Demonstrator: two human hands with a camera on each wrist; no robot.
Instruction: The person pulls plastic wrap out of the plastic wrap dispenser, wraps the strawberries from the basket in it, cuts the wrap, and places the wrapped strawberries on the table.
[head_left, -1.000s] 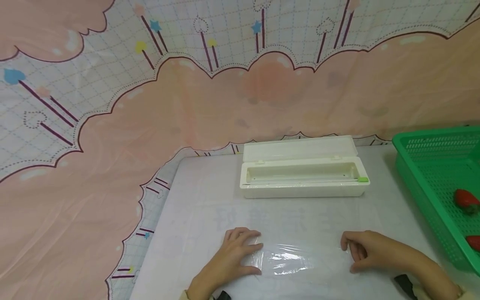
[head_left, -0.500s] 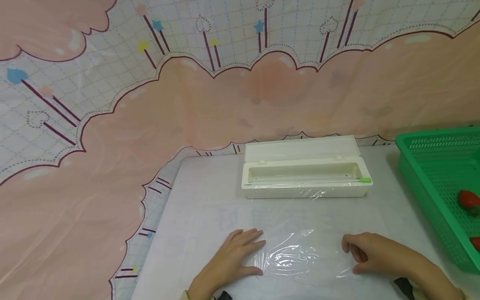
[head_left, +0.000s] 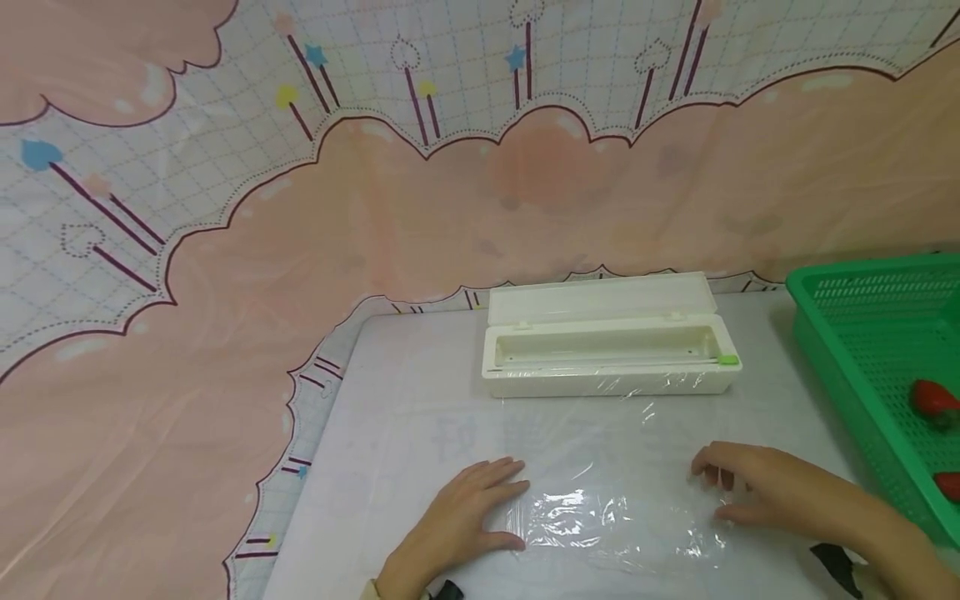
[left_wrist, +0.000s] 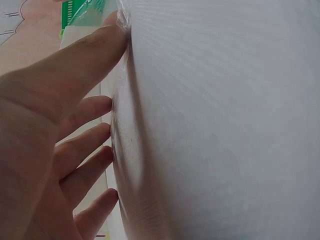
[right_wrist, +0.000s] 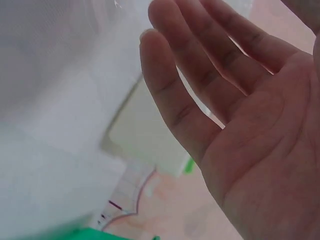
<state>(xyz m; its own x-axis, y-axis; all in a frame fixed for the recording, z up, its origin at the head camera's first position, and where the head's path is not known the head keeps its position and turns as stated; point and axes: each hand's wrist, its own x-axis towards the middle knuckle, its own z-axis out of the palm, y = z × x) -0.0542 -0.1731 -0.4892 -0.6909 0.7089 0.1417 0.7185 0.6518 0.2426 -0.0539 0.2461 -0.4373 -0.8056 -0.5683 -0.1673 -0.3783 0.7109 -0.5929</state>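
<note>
A sheet of clear plastic film lies wrinkled and shiny on the white tabletop between the two hands. My left hand rests on its left end, with fingers spread and fingertips touching down; in the left wrist view the fingers reach down to the surface. At the film's right end is my right hand, fingers loosely bent and parted from the thumb. The right wrist view shows its fingers extended with nothing between them. How far the transparent film reaches is hard to tell.
Behind the film stands a long white box with its lid raised and a small green slider on the front edge. A green perforated basket at the right holds strawberries. A patterned cloth hangs behind.
My right hand has loosened its bent fingers and shifted slightly right and up. More creases and glints show in the film, toward its right end. The left hand has stayed nearly in place.
</note>
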